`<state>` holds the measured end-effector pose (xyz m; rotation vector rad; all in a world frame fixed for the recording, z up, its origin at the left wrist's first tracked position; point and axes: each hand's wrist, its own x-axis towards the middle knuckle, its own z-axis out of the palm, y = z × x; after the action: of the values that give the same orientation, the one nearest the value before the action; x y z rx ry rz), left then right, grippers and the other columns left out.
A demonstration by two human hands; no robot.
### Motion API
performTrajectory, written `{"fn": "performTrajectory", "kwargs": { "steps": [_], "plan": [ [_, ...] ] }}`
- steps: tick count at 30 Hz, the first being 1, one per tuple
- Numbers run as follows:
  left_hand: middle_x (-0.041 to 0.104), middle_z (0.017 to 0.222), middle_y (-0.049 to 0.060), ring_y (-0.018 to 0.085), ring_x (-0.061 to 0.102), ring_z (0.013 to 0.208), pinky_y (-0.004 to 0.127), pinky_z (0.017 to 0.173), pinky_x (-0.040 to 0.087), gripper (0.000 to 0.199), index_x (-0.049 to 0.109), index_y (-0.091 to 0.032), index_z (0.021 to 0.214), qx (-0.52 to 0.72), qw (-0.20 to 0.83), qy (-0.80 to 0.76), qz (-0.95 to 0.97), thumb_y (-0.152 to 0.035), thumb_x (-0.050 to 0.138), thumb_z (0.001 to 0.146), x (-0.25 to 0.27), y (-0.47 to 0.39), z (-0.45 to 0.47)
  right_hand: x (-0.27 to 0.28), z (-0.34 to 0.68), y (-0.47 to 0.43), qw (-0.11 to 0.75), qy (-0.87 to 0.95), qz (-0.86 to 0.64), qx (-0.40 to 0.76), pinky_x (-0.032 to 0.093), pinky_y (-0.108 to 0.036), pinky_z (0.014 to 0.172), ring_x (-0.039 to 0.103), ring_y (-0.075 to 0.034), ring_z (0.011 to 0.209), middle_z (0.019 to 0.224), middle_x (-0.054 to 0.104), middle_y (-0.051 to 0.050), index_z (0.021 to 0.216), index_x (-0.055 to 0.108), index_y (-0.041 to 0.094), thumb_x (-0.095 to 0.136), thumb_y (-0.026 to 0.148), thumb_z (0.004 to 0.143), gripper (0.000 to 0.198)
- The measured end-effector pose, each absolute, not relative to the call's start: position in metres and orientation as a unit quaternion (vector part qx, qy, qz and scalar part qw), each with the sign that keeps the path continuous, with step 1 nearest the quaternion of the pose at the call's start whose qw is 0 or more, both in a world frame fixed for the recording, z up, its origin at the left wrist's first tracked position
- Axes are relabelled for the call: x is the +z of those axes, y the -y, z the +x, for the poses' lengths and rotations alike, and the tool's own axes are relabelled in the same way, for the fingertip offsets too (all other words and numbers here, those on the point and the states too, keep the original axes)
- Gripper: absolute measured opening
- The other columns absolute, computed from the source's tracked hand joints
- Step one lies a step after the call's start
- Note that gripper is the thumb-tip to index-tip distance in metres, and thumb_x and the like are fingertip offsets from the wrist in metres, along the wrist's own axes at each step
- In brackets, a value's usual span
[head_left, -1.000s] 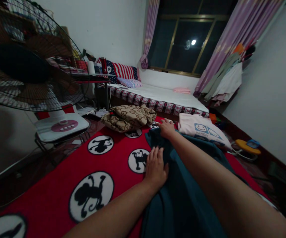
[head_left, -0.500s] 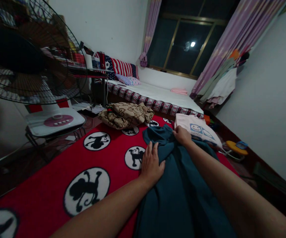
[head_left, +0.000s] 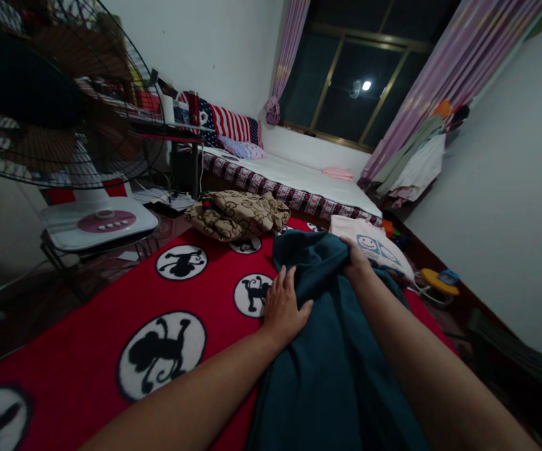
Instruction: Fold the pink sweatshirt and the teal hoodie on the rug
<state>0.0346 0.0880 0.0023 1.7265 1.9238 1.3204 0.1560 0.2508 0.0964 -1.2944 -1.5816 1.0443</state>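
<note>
A dark teal garment (head_left: pixel 320 338) lies lengthwise over a red blanket (head_left: pixel 87 332) printed with black monkey figures in white circles. Its exact kind is not plain from here. My left hand (head_left: pixel 284 307) rests on the garment's left side, fingers stretched and apart, pressing lightly on the cloth. At the far end, my right hand (head_left: pixel 355 258) pinches the garment's right edge and lifts a fold of it. Just beyond that hand is a folded pale pink shirt (head_left: pixel 369 235) with blue smiley prints. A brown patterned cloth bundle (head_left: pixel 238 215) sits past the far-left end.
A large fan (head_left: pixel 64 100) with a white base stands at left, near a cluttered desk (head_left: pixel 177 133). Behind is a second bed (head_left: pixel 294 172) under the window. On the right are hanging clothes (head_left: pixel 416 163) and a yellow stool (head_left: pixel 440 282).
My right hand has moved slightly right, raising the garment's far edge into a taller, rounder fold. My left hand stays nearly in place on the cloth.
</note>
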Motion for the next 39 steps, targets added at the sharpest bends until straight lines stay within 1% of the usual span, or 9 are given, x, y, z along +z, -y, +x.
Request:
{"fn": "performTrajectory", "kwargs": {
  "steps": [4,8,12,15,19,25,30,33,39],
  "plan": [
    [0.055,0.132,0.015,0.029,0.05,0.123,0.043,0.105,0.039,0.07,0.033,-0.017,0.143,0.463,0.113,-0.645,0.597,-0.034,0.061,0.081,0.007,-0.087,0.034,0.111,0.155,-0.241,0.474,0.478,-0.478,0.565,0.056,-0.034,0.078,0.067,-0.021,0.079,0.073,0.068,-0.008,0.086,0.06,0.015,0.036,0.029,0.089,0.028],
    [0.062,0.121,0.015,0.028,0.057,0.114,0.041,0.1,0.043,0.052,0.043,-0.016,0.137,0.474,0.144,-0.648,0.579,-0.034,0.053,0.088,0.008,-0.089,0.03,0.119,0.147,-0.237,0.481,0.491,-0.482,0.543,0.055,-0.028,0.066,0.063,-0.017,0.064,0.061,0.061,-0.002,0.081,0.057,0.018,0.042,0.036,0.091,0.025],
    [0.058,0.128,0.016,0.024,0.055,0.12,0.036,0.102,0.042,0.051,0.041,-0.012,0.137,0.517,0.202,-0.641,0.53,-0.024,0.051,0.089,0.006,-0.096,0.024,0.111,0.136,-0.226,0.382,0.607,-0.407,0.566,0.054,-0.031,0.075,0.067,-0.021,0.086,0.085,0.07,-0.007,0.098,0.061,0.019,0.034,0.053,0.093,0.044],
    [0.056,0.132,0.016,0.023,0.052,0.124,0.035,0.106,0.039,0.052,0.041,-0.011,0.136,0.543,0.204,-0.633,0.512,-0.017,0.055,0.085,0.003,-0.099,0.021,0.091,0.138,-0.215,0.357,0.624,-0.399,0.569,0.053,-0.036,0.084,0.067,-0.024,0.096,0.098,0.071,-0.007,0.106,0.062,0.019,0.05,0.051,0.087,0.039],
    [0.056,0.131,0.015,0.023,0.052,0.122,0.037,0.106,0.04,0.048,0.045,-0.011,0.132,0.548,0.192,-0.624,0.522,-0.016,0.056,0.085,0.002,-0.1,0.02,0.053,0.16,-0.201,0.383,0.639,-0.483,0.46,0.053,-0.038,0.086,0.067,-0.024,0.095,0.1,0.072,-0.006,0.106,0.062,0.018,0.074,0.027,0.068,0.041],
    [0.063,0.119,0.012,0.023,0.055,0.114,0.037,0.102,0.042,0.033,0.056,-0.013,0.121,0.511,0.148,-0.618,0.579,-0.022,0.052,0.09,0.005,-0.095,0.022,0.026,0.209,-0.189,0.321,0.641,-0.614,0.329,0.055,-0.039,0.071,0.069,-0.024,0.071,0.074,0.071,-0.006,0.1,0.065,0.013,0.063,0.012,0.07,0.03],
    [0.064,0.12,0.009,0.025,0.055,0.111,0.042,0.096,0.043,0.034,0.061,-0.016,0.119,0.412,0.085,-0.583,0.695,-0.034,0.05,0.093,0.006,-0.088,0.029,0.04,0.211,-0.196,0.379,0.7,-0.585,0.152,0.048,-0.04,0.09,0.064,-0.025,0.095,0.103,0.067,-0.012,0.11,0.061,0.013,0.06,0.021,0.075,0.037],
    [0.062,0.122,0.009,0.026,0.053,0.112,0.043,0.095,0.042,0.037,0.06,-0.016,0.12,0.379,0.051,-0.572,0.726,-0.038,0.051,0.092,0.006,-0.084,0.032,0.056,0.183,-0.202,0.391,0.766,-0.509,0.042,0.044,-0.039,0.094,0.059,-0.026,0.103,0.108,0.064,-0.014,0.109,0.061,0.012,0.058,0.025,0.078,0.033],
    [0.063,0.124,0.006,0.029,0.049,0.113,0.046,0.093,0.041,0.036,0.062,-0.021,0.119,0.325,0.023,-0.544,0.774,-0.039,0.055,0.089,0.008,-0.078,0.035,0.09,0.107,-0.223,0.265,0.852,-0.442,-0.095,0.038,-0.037,0.097,0.052,-0.027,0.113,0.118,0.062,-0.012,0.116,0.059,0.016,0.056,0.018,0.081,0.035]
  ]
}}
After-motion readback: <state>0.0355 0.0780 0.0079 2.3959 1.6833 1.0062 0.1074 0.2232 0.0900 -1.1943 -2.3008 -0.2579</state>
